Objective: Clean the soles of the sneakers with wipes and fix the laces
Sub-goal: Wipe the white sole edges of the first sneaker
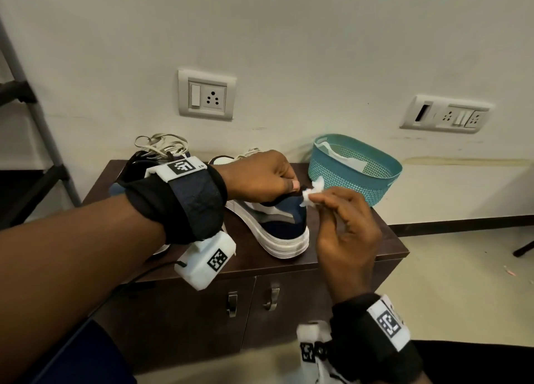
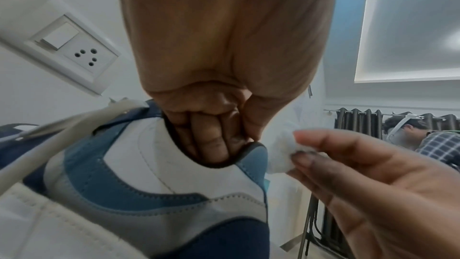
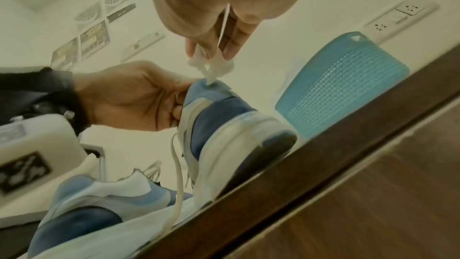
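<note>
A blue, grey and white sneaker (image 1: 277, 227) stands on the dark brown cabinet top (image 1: 361, 239), heel toward me. My left hand (image 1: 260, 178) grips its heel collar, fingers (image 2: 211, 135) curled inside the black-rimmed opening. My right hand (image 1: 320, 198) pinches a crumpled white wipe (image 1: 313, 191) against the top of the heel. In the right wrist view the wipe (image 3: 211, 64) touches the heel tab of the sneaker (image 3: 224, 125). The second sneaker (image 1: 161, 152), with loose cream laces, lies behind my left wrist, mostly hidden.
A teal perforated basket (image 1: 346, 178) with white sheets inside stands at the cabinet's back right, close to my right hand. Wall sockets (image 1: 206, 94) are behind. The cabinet's front edge (image 3: 323, 164) is just below the sneaker's heel. Another person (image 2: 423, 137) sits far off.
</note>
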The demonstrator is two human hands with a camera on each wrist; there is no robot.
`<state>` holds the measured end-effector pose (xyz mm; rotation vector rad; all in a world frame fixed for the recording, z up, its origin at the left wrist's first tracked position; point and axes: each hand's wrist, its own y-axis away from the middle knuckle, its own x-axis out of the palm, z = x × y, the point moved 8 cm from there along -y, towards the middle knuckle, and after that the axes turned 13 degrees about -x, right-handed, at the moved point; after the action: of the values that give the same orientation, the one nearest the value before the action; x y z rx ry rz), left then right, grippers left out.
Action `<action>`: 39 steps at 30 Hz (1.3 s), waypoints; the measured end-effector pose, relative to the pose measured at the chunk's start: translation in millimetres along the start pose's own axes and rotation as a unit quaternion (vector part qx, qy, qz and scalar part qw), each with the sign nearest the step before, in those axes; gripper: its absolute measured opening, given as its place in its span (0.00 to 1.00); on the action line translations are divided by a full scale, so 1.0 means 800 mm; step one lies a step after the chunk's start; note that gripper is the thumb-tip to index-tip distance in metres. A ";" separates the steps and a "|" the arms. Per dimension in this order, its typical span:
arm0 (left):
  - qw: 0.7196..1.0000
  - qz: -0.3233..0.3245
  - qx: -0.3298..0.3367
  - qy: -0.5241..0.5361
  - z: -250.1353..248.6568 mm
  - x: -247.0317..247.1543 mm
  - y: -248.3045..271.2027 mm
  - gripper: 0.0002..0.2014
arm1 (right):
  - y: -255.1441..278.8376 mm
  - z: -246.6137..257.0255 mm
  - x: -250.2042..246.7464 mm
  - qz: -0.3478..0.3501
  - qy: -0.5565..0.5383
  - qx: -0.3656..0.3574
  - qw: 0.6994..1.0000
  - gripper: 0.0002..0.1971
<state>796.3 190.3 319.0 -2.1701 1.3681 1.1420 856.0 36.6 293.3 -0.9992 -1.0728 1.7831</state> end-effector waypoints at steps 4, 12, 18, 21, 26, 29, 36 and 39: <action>1.000 0.012 -0.010 0.017 0.002 0.003 -0.005 0.17 | -0.004 -0.009 0.015 -0.007 -0.054 0.026 0.998 0.15; 1.000 0.008 -0.013 0.021 0.002 0.005 -0.010 0.13 | 0.012 -0.012 0.017 0.011 0.007 -0.024 1.000 0.16; 0.999 0.011 -0.021 0.039 -0.001 0.002 -0.008 0.13 | 0.023 0.025 0.042 0.070 0.077 -0.090 0.991 0.15; 0.998 0.015 -0.029 0.053 -0.002 0.003 -0.008 0.13 | 0.013 0.006 0.030 0.053 0.058 -0.086 0.993 0.17; 0.998 0.017 -0.037 0.041 -0.004 0.005 -0.006 0.15 | 0.007 -0.005 0.023 -0.012 0.016 -0.003 1.000 0.15; 0.999 0.015 -0.040 0.033 -0.006 0.005 -0.004 0.14 | 0.013 0.013 0.027 0.035 0.020 -0.072 0.997 0.15; 1.000 0.008 -0.030 0.004 -0.005 0.005 -0.003 0.16 | 0.004 -0.077 0.032 -0.049 -0.155 0.265 0.950 0.16; 1.000 0.011 -0.023 0.009 -0.005 0.007 -0.004 0.17 | 0.006 -0.050 0.020 -0.050 -0.099 0.201 0.973 0.15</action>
<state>802.0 185.6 316.7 -2.2075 1.3891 1.1769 885.3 60.8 272.8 -0.5215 -0.8129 1.9431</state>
